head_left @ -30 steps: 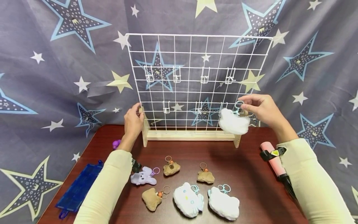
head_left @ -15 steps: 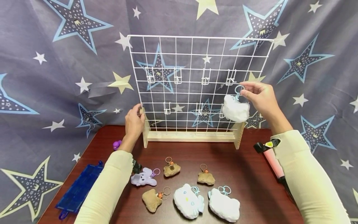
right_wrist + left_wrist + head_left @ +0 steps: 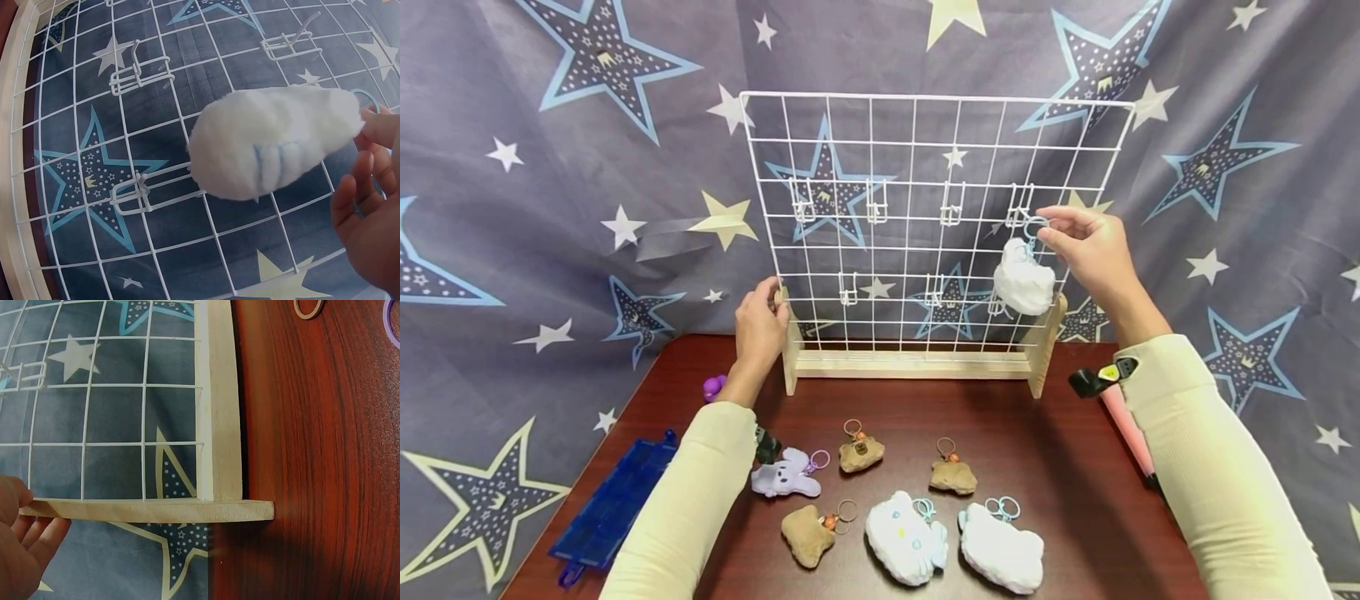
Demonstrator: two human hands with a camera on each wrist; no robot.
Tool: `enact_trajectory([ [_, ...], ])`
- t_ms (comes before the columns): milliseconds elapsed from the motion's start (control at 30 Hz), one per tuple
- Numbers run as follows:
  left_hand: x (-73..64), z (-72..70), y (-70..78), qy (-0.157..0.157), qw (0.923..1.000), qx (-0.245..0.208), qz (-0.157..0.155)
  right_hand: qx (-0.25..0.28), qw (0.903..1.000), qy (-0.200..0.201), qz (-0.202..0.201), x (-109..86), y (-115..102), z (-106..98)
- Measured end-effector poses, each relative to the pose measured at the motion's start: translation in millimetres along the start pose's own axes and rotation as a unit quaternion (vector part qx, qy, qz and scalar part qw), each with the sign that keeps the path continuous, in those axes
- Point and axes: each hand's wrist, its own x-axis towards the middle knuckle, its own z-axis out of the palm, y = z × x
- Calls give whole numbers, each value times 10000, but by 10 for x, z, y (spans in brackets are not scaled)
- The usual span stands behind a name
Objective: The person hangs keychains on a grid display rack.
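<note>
Hands well apart; right hand [image 3: 1093, 250] pinches blue ring [image 3: 370, 96] of white plush keychain [image 3: 1024, 283], plush hanging before right part of wire grid [image 3: 912, 97], near upper-row rightmost hook [image 3: 1018, 218]; left hand [image 3: 761, 325] clamped on left upright [image 3: 150, 511] of wooden stand [image 3: 912, 364]; yellow label [image 3: 1108, 372] on right wrist strap [image 3: 1084, 383], print too small to read; blue tray [image 3: 617, 500] by left edge of counter [image 3: 1000, 425]; strip of counter between stand and brown plush keychains [image 3: 953, 477].

The kind of room is unclear, but a star-printed cloth backdrop [image 3: 670, 158] behind the right hand [image 3: 1093, 248], a wire display rack [image 3: 913, 365] between it and the left hand [image 3: 760, 327], and a bench [image 3: 895, 404] below both suggest a staged display corner.
</note>
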Motion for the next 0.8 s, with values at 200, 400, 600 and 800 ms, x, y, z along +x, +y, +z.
enact_trajectory([
  [200, -1, 3, -3, -3, 10000, -2, -28, 220, 9997, 31, 47, 18, -1, 15],
  [400, -13, 5, -4, -3, 10000, 6, -1, 423, 9991, -91, -22, 14, 16, 41],
  [600, -14, 3, 4, 28, 10000, -4, 29, 114, 9999, -121, -16, -29, 69, 15],
  [800, -4, 5, -1, 43, 10000, -19, 51, -174, 9996, -194, 58, -80, 128, -36],
])
